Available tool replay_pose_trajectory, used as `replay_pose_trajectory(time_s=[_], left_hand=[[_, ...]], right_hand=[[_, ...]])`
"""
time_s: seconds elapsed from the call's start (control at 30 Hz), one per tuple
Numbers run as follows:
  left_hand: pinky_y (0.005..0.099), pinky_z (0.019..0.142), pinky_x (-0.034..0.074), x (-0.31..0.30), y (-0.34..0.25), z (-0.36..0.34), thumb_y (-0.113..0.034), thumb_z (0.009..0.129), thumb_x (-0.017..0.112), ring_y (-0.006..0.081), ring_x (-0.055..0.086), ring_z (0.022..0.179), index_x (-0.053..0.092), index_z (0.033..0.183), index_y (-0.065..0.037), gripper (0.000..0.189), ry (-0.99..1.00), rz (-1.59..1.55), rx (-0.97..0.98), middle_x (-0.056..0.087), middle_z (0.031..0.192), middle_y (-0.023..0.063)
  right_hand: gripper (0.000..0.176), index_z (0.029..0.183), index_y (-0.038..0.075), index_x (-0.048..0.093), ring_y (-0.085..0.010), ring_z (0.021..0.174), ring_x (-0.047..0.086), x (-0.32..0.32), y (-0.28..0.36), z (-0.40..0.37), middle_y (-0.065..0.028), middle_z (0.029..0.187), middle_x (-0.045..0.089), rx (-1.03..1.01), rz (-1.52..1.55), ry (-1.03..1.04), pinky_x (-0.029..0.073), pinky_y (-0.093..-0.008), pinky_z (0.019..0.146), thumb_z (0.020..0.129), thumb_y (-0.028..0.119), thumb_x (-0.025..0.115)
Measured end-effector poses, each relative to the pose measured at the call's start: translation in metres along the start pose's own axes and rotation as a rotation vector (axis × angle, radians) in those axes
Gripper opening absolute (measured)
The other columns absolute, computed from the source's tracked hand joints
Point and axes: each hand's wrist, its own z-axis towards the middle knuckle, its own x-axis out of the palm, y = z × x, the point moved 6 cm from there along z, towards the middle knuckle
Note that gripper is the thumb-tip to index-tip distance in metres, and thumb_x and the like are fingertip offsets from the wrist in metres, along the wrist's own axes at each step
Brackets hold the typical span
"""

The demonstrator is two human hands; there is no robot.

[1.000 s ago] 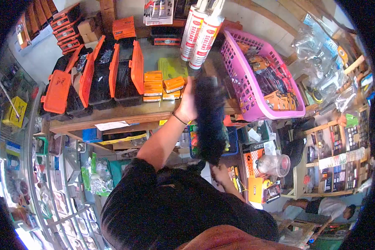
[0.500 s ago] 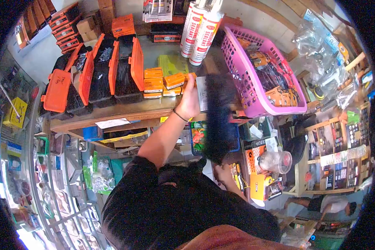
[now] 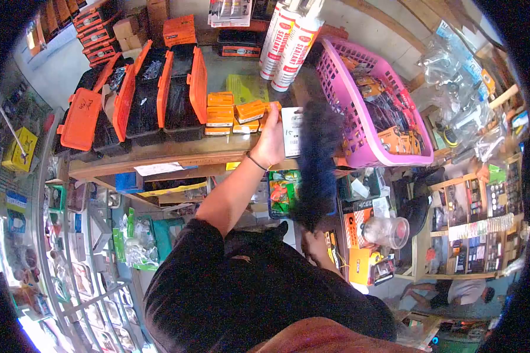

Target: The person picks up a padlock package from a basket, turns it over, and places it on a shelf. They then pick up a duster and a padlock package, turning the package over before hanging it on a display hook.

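Observation:
My right hand [image 3: 318, 247] is closed around the lower end of a dark, fluffy duster [image 3: 319, 162], whose bristles are smeared by motion. The duster stands upright in front of me, across the table's front edge. My left hand [image 3: 270, 141] is raised at that edge, gripping a white-labelled box [image 3: 291, 132] with handwriting on it; some of its fingers are hidden. The duster's bristles overlap the label's right side. Just left of this hand, small orange boxes [image 3: 220, 112] are stacked on the table.
Black cases with orange lids [image 3: 197, 85] stand open at the left. Two sealant tubes [image 3: 294, 53] stand at the back. A pink basket [image 3: 359, 117] of packaged goods sits at the right. Below are a clear jar [image 3: 391, 231] and a blue tray [image 3: 285, 194]. Another person [image 3: 453, 292] is at far right.
The duster has shifted slightly right, uncovering more of the white label. My left hand stays at nearly the same place beside the orange boxes. The view has tilted slightly.

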Motion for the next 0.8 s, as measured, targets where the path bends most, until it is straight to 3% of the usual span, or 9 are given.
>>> replay_pose_trajectory(time_s=[0.03,0.1,0.23,0.3,0.37,0.43,0.57,0.73,0.8], left_hand=[[0.0425,0.091,0.038,0.014,-0.003,-0.002,-0.066,0.078,0.035,0.0279,0.049,0.107,0.041,0.124,-0.008,0.075,-0.099,0.051,0.074,0.048,0.120,0.0140],[0.0438,0.091,0.039,0.043,-0.002,-0.008,-0.066,0.078,0.035,0.0281,0.050,0.106,0.041,0.124,-0.009,0.074,0.387,-0.048,-0.054,0.048,0.121,0.0146],[0.0443,0.092,0.037,0.024,-0.001,-0.003,-0.069,0.076,0.033,0.0295,0.049,0.107,0.039,0.125,-0.007,0.080,0.071,0.026,0.013,0.046,0.123,0.0147],[0.0483,0.094,0.034,0.026,0.004,-0.005,-0.073,0.072,0.034,0.0358,0.047,0.108,0.036,0.127,-0.009,0.085,0.109,-0.105,-0.061,0.044,0.124,0.0168],[0.0500,0.093,0.034,0.028,0.000,-0.005,-0.074,0.070,0.034,0.0395,0.045,0.109,0.035,0.129,-0.011,0.087,0.252,-0.015,-0.050,0.043,0.125,0.0180],[0.0512,0.089,0.038,0.009,-0.001,0.000,-0.074,0.070,0.034,0.0397,0.045,0.109,0.034,0.129,-0.010,0.087,-0.071,0.129,0.058,0.042,0.126,0.0190],[0.0443,0.090,0.039,0.034,0.001,-0.007,-0.071,0.074,0.032,0.0285,0.049,0.107,0.038,0.126,-0.008,0.082,0.325,-0.032,-0.064,0.047,0.122,0.0137],[0.0645,0.085,0.034,-0.009,0.008,0.004,-0.073,0.069,0.038,0.0448,0.044,0.107,0.033,0.130,-0.010,0.088,0.244,-0.734,-0.210,0.038,0.129,0.0206],[0.0618,0.085,0.036,0.005,0.006,0.001,-0.074,0.070,0.037,0.0425,0.046,0.106,0.033,0.129,-0.010,0.087,0.243,-0.399,-0.149,0.039,0.128,0.0195]], right_hand=[[0.019,0.070,0.001,0.052,-0.0099,0.043,0.042,-0.003,-0.011,0.002,-0.0009,0.053,0.049,0.000,0.001,-0.002,0.034,-0.0276,0.041,0.078,0.018,0.056],[0.019,0.071,0.001,0.052,-0.0113,0.045,0.044,0.001,0.011,-0.004,-0.0029,0.053,0.050,-0.047,-0.019,0.120,0.036,-0.0290,0.042,0.078,0.018,0.056],[0.023,0.061,0.006,0.046,-0.0116,0.032,0.036,-0.001,-0.010,0.012,0.0000,0.045,0.040,-0.201,0.113,-0.003,0.027,-0.0266,0.032,0.081,0.017,0.052],[0.022,0.062,0.006,0.047,-0.0112,0.033,0.037,0.000,-0.003,0.009,-0.0007,0.045,0.041,-0.135,-0.288,-0.068,0.028,-0.0262,0.032,0.082,0.017,0.049],[0.023,0.061,0.006,0.047,-0.0127,0.035,0.039,0.002,0.023,-0.008,-0.0020,0.046,0.042,-0.046,0.032,0.045,0.030,-0.0272,0.033,0.082,0.016,0.048],[0.020,0.064,0.005,0.048,-0.0130,0.036,0.040,-0.001,0.010,0.002,-0.0025,0.048,0.044,-0.070,0.160,0.054,0.031,-0.0278,0.034,0.081,0.015,0.047],[0.024,0.061,0.006,0.046,-0.0124,0.035,0.040,-0.003,-0.040,0.024,-0.0028,0.047,0.043,-0.120,-0.309,-0.005,0.032,-0.0272,0.033,0.082,0.018,0.047],[0.026,0.059,0.005,0.047,-0.0121,0.036,0.040,-0.003,0.013,0.000,-0.0021,0.046,0.042,-0.039,0.004,0.029,0.031,-0.0277,0.034,0.080,0.020,0.052],[0.026,0.059,0.006,0.046,-0.0118,0.036,0.042,0.003,0.025,-0.010,-0.0020,0.045,0.042,-0.071,-0.162,0.067,0.031,-0.0270,0.033,0.081,0.020,0.051]])
